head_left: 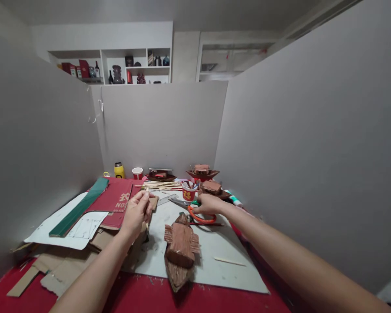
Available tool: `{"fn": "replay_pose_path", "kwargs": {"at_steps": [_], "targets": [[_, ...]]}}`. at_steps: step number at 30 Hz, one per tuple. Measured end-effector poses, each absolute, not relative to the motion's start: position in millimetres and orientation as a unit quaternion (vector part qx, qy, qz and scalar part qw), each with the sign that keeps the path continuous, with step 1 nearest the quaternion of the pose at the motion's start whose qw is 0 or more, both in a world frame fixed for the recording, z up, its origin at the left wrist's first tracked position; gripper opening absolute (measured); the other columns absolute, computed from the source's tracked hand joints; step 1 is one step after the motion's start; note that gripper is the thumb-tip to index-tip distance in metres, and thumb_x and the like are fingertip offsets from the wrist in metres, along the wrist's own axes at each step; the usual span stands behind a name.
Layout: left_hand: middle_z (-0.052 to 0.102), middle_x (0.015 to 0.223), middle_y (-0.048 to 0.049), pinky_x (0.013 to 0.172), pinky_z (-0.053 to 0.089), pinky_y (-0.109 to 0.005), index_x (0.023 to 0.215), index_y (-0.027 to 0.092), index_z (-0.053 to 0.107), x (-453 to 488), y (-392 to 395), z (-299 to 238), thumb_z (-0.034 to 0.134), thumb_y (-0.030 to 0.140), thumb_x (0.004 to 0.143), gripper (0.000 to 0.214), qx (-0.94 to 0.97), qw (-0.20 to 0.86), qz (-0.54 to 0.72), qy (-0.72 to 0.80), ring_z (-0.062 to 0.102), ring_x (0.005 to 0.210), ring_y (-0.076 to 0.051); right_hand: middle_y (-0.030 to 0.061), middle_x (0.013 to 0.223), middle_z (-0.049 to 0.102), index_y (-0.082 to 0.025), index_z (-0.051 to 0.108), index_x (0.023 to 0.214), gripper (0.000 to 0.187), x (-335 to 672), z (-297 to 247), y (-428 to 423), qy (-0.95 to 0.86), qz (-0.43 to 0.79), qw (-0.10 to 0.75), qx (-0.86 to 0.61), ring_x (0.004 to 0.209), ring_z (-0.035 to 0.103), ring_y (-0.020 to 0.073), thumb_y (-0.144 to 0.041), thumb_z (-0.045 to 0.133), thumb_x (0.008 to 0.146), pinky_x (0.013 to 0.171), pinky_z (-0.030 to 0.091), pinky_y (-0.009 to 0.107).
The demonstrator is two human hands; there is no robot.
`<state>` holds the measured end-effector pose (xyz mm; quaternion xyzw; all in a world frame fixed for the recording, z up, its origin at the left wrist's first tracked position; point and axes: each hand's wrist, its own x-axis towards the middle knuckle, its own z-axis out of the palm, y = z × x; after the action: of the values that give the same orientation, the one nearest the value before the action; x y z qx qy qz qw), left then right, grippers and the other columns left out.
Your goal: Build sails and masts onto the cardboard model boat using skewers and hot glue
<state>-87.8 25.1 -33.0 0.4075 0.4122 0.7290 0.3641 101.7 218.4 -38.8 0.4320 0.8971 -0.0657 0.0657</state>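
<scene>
My left hand is raised over the left part of the white board, thumb and fingers pinched together. What it holds, if anything, is too small to make out. At the middle of the board, my right hand has its fingers closed at the handles of a pair of scissors, one handle orange and one green. The scissor blades point left and stand apart. Nearer to me lies a brown model boat with a rounded cabin roof and ribbed flaps on both sides.
A paper cup of dark sticks stands behind the scissors. More model boats sit at the back. Thin wooden sticks, a ruler, and a loose stick lie about. Cardboard and a green strip are left.
</scene>
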Motion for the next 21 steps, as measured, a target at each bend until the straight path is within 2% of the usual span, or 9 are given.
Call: {"fn": "replay_pose_path", "kwargs": {"at_steps": [3,7,10,12,14,15,16,18,21], "targets": [[0.029,0.044,0.0132,0.035,0.015,-0.013,0.082,0.015,0.058,-89.8,25.7,-34.0,0.069,0.047,0.077,0.034,0.406,0.38,0.72,0.415,0.016,0.034,-0.002,0.0087,0.121,0.059,-0.017,0.057,0.121,0.032,104.9,-43.0,222.3,0.897,-0.065,0.035,0.436,0.102,0.061,0.0227,-0.034,0.058,0.093,0.085,0.053,0.043],[0.028,0.05,0.012,0.037,0.014,-0.014,0.088,0.015,0.059,-89.3,24.4,-32.4,0.065,0.041,0.08,0.028,0.413,0.416,0.691,0.422,0.015,0.039,-0.003,0.009,0.122,0.059,-0.017,0.058,0.12,0.031,109.8,-41.9,214.9,0.899,-0.106,-0.035,0.423,0.103,0.061,0.0222,-0.033,0.058,0.093,0.086,0.053,0.043],[0.028,0.053,0.0112,0.038,0.012,-0.015,0.092,0.015,0.06,-84.9,23.2,-32.1,0.065,0.039,0.081,0.026,0.426,0.446,0.661,0.427,0.013,0.041,-0.004,0.0105,0.111,0.064,-0.013,0.064,0.106,0.028,106.8,-31.3,197.2,0.905,-0.184,-0.108,0.368,0.101,0.062,0.024,-0.036,0.059,0.091,0.085,0.051,0.04],[0.029,0.053,0.0108,0.039,0.011,-0.016,0.092,0.015,0.061,-79.6,21.9,-33.0,0.064,0.038,0.082,0.025,0.438,0.463,0.64,0.43,0.012,0.041,-0.004,0.0097,0.1,0.068,-0.014,0.066,0.101,0.031,99.6,-22.3,181.3,0.903,-0.267,-0.15,0.302,0.092,0.064,0.0211,-0.041,0.054,0.093,0.078,0.051,0.032],[0.029,0.053,0.0106,0.039,0.01,-0.017,0.091,0.015,0.062,-73.0,20.2,-34.4,0.064,0.039,0.083,0.025,0.449,0.475,0.621,0.433,0.012,0.042,-0.004,0.0066,0.091,0.07,-0.016,0.061,0.116,0.039,89.5,-15.3,165.2,0.886,-0.362,-0.169,0.233,0.075,0.065,0.0151,-0.046,0.046,0.094,0.064,0.051,0.027],[0.029,0.052,0.0106,0.039,0.01,-0.017,0.09,0.015,0.062,-69.6,19.4,-35.2,0.064,0.04,0.084,0.026,0.454,0.479,0.613,0.435,0.012,0.041,-0.003,0.0051,0.087,0.07,-0.017,0.06,0.118,0.042,84.1,-13.4,158.0,0.875,-0.401,-0.178,0.203,0.068,0.063,0.0135,-0.048,0.048,0.093,0.059,0.05,0.025],[0.03,0.051,0.0107,0.039,0.01,-0.017,0.088,0.015,0.062,-66.5,18.6,-36.1,0.064,0.042,0.084,0.027,0.458,0.482,0.606,0.437,0.012,0.041,-0.003,0.0039,0.082,0.07,-0.017,0.063,0.113,0.042,79.0,-12.7,151.6,0.864,-0.434,-0.185,0.176,0.064,0.061,0.0124,-0.05,0.051,0.089,0.056,0.048,0.024],[0.032,0.05,0.0105,0.039,0.01,-0.017,0.087,0.015,0.061,-61.9,17.9,-37.8,0.063,0.045,0.084,0.03,0.461,0.483,0.597,0.445,0.013,0.04,-0.003,0.002,0.071,0.066,-0.015,0.069,0.089,0.042,70.8,-13.8,142.7,0.841,-0.483,-0.204,0.135,0.057,0.054,0.0106,-0.055,0.056,0.083,0.052,0.044,0.023],[0.04,0.049,0.0089,0.038,0.014,-0.016,0.085,0.014,0.062,-60.9,19.5,-40.7,0.062,0.047,0.084,0.032,0.458,0.473,0.596,0.461,0.019,0.037,-0.002,-0.0017,0.054,0.055,-0.015,0.062,0.06,0.046,65.0,-16.4,140.7,0.805,-0.527,-0.25,0.111,0.048,0.044,0.0083,-0.057,0.06,0.078,0.047,0.036,0.022]]}}
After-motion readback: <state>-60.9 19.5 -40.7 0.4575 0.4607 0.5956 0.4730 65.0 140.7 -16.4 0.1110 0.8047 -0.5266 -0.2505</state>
